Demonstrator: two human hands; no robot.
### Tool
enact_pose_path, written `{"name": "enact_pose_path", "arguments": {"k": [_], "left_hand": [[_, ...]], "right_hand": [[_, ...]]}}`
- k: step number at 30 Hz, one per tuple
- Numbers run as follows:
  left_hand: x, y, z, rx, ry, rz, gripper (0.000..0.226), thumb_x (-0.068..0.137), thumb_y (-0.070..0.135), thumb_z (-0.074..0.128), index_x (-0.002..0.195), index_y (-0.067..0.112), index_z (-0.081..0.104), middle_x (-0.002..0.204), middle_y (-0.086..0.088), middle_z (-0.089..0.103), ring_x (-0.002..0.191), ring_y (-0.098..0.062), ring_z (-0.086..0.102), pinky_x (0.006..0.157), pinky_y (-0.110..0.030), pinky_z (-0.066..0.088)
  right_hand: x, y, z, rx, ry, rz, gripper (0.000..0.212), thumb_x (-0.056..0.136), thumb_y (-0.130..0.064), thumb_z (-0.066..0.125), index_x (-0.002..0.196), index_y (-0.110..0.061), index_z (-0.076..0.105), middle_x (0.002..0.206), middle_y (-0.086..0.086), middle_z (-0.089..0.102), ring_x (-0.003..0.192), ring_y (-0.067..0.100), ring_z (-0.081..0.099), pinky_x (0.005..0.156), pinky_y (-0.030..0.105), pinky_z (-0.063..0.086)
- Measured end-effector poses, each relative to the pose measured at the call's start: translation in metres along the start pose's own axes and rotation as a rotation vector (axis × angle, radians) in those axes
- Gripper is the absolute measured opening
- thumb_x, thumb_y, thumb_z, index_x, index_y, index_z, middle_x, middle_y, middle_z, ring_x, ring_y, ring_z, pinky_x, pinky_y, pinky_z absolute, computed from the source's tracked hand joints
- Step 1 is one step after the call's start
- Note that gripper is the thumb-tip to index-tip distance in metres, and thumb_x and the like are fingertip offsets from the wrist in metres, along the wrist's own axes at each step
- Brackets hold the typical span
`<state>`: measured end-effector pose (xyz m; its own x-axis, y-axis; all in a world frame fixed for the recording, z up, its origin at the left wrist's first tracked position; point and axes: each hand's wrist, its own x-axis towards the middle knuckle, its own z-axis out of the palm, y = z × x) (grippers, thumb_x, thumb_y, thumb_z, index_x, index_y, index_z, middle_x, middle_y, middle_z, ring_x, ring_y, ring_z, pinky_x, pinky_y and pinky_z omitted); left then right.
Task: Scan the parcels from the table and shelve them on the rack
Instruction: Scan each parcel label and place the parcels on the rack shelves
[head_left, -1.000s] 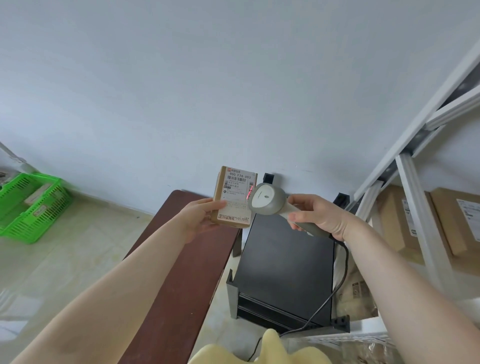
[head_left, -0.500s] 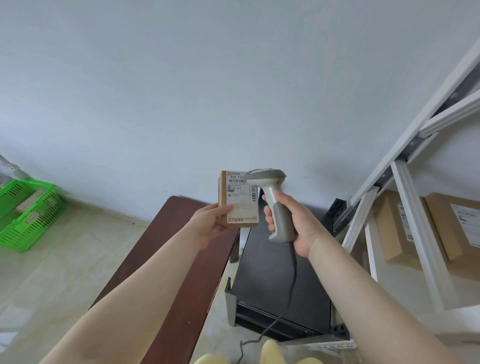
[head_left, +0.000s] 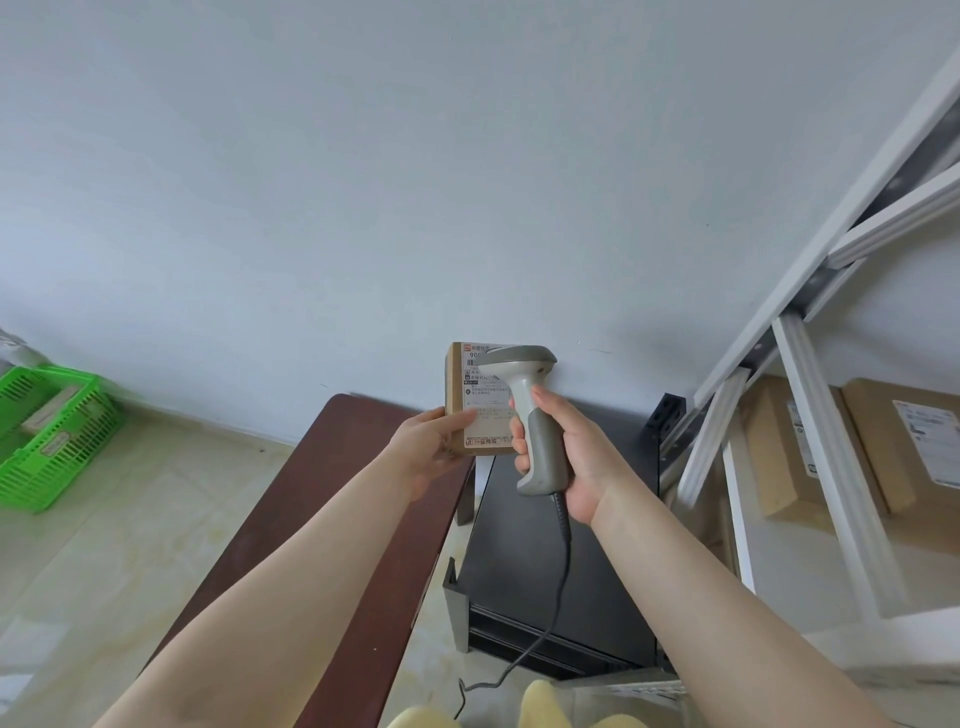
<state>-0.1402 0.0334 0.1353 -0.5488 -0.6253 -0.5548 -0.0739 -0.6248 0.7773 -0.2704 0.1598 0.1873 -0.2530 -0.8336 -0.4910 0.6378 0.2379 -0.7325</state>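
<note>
Parcel (head_left: 480, 400): small brown carton, held upright in the air above the far end of the table (head_left: 332, 499), printed label facing the camera. The left hand (head_left: 434, 452) grips it from its 7 o'clock corner, thumb laid across the lower label, remaining fingers hidden behind the box.

Scanner (head_left: 530, 415): grey handheld unit, upright, directly at 3 o'clock of the parcel and overlapping its right edge; head covers the label's upper right. The right hand (head_left: 576, 462) is clenched around the handle, fingers wrapped at the front. The cable (head_left: 558, 592) hangs toward 6 o'clock.

Black cabinet (head_left: 561, 561) stands below the scanner, beside the table. White rack (head_left: 810, 415) at 3 o'clock carries two shelved boxes (head_left: 831, 447). Green basket (head_left: 52, 441) sits on the floor at 9 o'clock.
</note>
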Motion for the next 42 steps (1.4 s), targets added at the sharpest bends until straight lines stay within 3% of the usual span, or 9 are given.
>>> {"name": "enact_pose_path", "arguments": {"k": [4, 7, 16, 24, 27, 31, 37, 42], "left_hand": [[0.002, -0.001, 0.001, -0.005, -0.003, -0.006, 0.02, 0.095, 0.013, 0.069, 0.114, 0.01, 0.07, 0.095, -0.004, 0.079, 0.084, -0.016, 0.075, 0.073, -0.028, 0.059], [0.005, -0.001, 0.003, 0.002, 0.005, -0.004, 0.022, 0.094, 0.014, 0.069, 0.116, 0.01, 0.071, 0.097, -0.005, 0.079, 0.088, -0.019, 0.074, 0.077, -0.029, 0.058], [0.013, -0.004, 0.009, 0.013, 0.019, -0.002, 0.023, 0.095, 0.013, 0.069, 0.118, 0.01, 0.07, 0.102, -0.007, 0.079, 0.091, -0.02, 0.074, 0.077, -0.03, 0.059], [0.019, -0.024, -0.001, 0.024, 0.092, -0.045, 0.029, 0.095, 0.014, 0.069, 0.124, 0.01, 0.069, 0.11, -0.007, 0.078, 0.104, -0.023, 0.073, 0.093, -0.037, 0.058], [0.016, -0.034, -0.008, 0.021, 0.129, -0.066, 0.026, 0.095, 0.015, 0.068, 0.121, 0.011, 0.069, 0.107, -0.005, 0.078, 0.096, -0.019, 0.074, 0.08, -0.031, 0.058], [0.011, -0.045, -0.016, 0.002, 0.169, -0.086, 0.027, 0.095, 0.015, 0.069, 0.121, 0.011, 0.069, 0.107, -0.006, 0.078, 0.098, -0.02, 0.073, 0.081, -0.032, 0.058], [0.001, -0.057, -0.019, -0.021, 0.203, -0.105, 0.025, 0.095, 0.016, 0.068, 0.12, 0.012, 0.069, 0.107, -0.007, 0.078, 0.098, -0.021, 0.073, 0.083, -0.034, 0.058], [-0.002, -0.067, -0.017, -0.007, 0.21, -0.118, 0.029, 0.095, 0.017, 0.068, 0.123, 0.013, 0.069, 0.112, -0.007, 0.077, 0.105, -0.024, 0.072, 0.095, -0.038, 0.056]], "right_hand": [[0.001, 0.0, -0.003, 0.001, -0.001, -0.008, 0.041, 0.082, -0.042, 0.068, 0.107, -0.011, 0.063, 0.075, 0.002, 0.058, 0.06, 0.012, 0.048, 0.056, 0.022, 0.042], [0.002, 0.0, -0.007, -0.004, 0.013, -0.01, 0.034, 0.091, -0.04, 0.064, 0.107, -0.01, 0.063, 0.076, 0.002, 0.059, 0.06, 0.012, 0.05, 0.057, 0.023, 0.044], [0.009, -0.006, -0.024, -0.035, 0.068, -0.074, 0.04, 0.096, -0.041, 0.06, 0.123, -0.011, 0.062, 0.088, 0.004, 0.072, 0.066, 0.012, 0.057, 0.063, 0.025, 0.045], [0.036, 0.014, -0.072, -0.262, 0.44, -0.067, 0.033, 0.092, -0.044, 0.068, 0.104, -0.014, 0.062, 0.092, 0.004, 0.071, 0.079, 0.018, 0.06, 0.072, 0.032, 0.047], [0.053, 0.037, -0.101, -0.246, 0.572, 0.041, 0.049, 0.087, -0.047, 0.072, 0.115, -0.009, 0.06, 0.093, 0.005, 0.071, 0.078, 0.021, 0.06, 0.066, 0.031, 0.046], [0.07, 0.067, -0.134, -0.182, 0.653, 0.154, 0.056, 0.086, -0.05, 0.069, 0.124, -0.014, 0.05, 0.112, 0.007, 0.065, 0.096, 0.028, 0.062, 0.07, 0.035, 0.047], [0.095, 0.093, -0.153, -0.238, 0.69, 0.155, 0.047, 0.094, -0.03, 0.066, 0.129, -0.006, 0.047, 0.114, 0.011, 0.055, 0.098, 0.027, 0.051, 0.082, 0.037, 0.041], [0.112, 0.1, -0.154, -0.341, 0.692, 0.133, 0.047, 0.091, -0.021, 0.071, 0.126, -0.004, 0.045, 0.118, 0.009, 0.054, 0.101, 0.025, 0.05, 0.084, 0.036, 0.039]]}}
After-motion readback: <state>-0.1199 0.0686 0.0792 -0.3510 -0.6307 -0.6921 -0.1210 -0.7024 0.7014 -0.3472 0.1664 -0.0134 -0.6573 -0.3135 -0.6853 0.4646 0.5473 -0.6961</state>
